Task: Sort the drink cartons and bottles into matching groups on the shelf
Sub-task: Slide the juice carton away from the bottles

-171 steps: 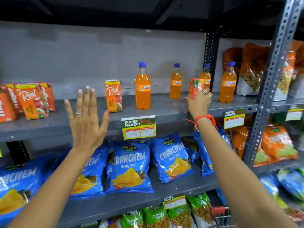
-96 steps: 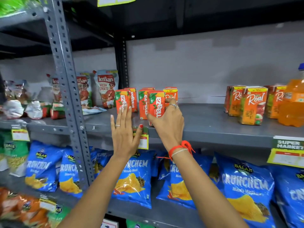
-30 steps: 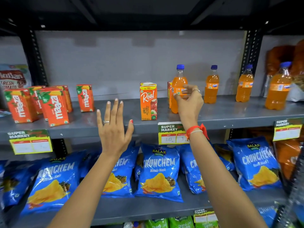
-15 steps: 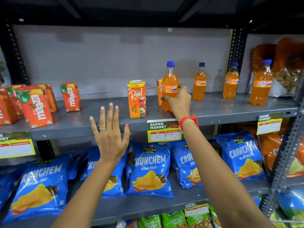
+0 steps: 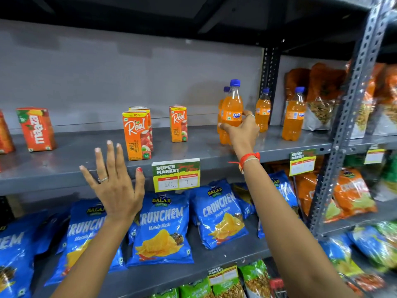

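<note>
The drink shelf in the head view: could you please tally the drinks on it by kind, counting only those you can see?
Fanta bottles: 4, one held in the right hand, one just behind it, two standing to the right
Real apple cartons: 3
Maaza cartons: 2, one whole, one cut by the frame edge
Total: 9

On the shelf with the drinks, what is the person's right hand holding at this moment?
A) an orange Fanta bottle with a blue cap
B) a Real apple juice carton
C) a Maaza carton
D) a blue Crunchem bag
A: the right hand is wrapped around the orange Fanta bottle, while the left hand is open and holds nothing.
</note>
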